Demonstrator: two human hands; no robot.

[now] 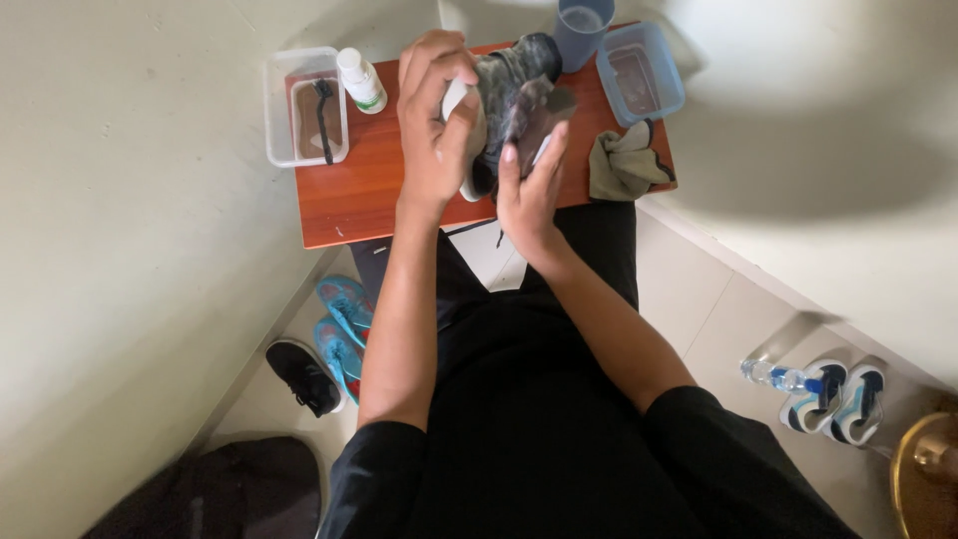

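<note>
Left tub: a clear container (305, 106) at the tabletop's left edge; brownish water in it and a dark brush (322, 118) lying inside, untouched by either hand
Bottle: a small white bottle (360, 81) with a green label, upright, cap on, just beside the tub
Left hand: the left hand (437, 120) is clamped round the heel end of a dark camouflage-patterned shoe (511, 82), held up above the wooden tabletop (349, 200)
Right hand: the right hand (529, 185) presses a dark cloth (534, 115) flat against the shoe's side, fingers closed on the cloth
Cup: a bluish cup (582, 28) behind the shoe, upright
Right tub: a second clear container (641, 72) with a little water
Rag: an olive rag (624, 163) crumpled at the tabletop's right edge, lying loose
Progress: judged as mid-way; the brush sits in murky water, so scrubbing looks done, and wiping is in hand; whether the shoe is clean yet is hard to tell, as the hands hide most of it
Floor: other shoes (833, 399) stand well apart
</note>
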